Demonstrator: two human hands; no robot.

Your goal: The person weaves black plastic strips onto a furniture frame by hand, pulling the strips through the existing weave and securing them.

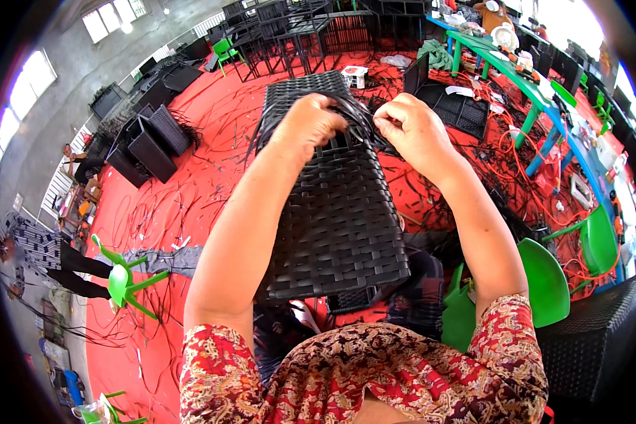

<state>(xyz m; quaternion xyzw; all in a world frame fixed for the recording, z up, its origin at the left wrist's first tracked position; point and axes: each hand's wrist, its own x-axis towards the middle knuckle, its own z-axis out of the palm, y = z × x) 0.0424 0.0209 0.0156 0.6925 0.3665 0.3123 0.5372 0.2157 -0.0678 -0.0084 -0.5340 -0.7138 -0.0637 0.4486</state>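
Observation:
A long black woven rattan panel stretches away from my lap, its strips crossing in a basket pattern. Around an opening at its far part, loose black strips bunch between my hands. My left hand is curled over the weave at the left of this opening, fingers bent inward; what it grips is hidden. On the other side, my right hand pinches with thumb and forefinger at the end of a dark strip, just beyond the panel's right edge.
Green chairs stand at the left, with another green chair at the right. Black woven pieces and a flat black frame lie on the red floor among scattered strips. A green-topped table runs along the right. People are nearby.

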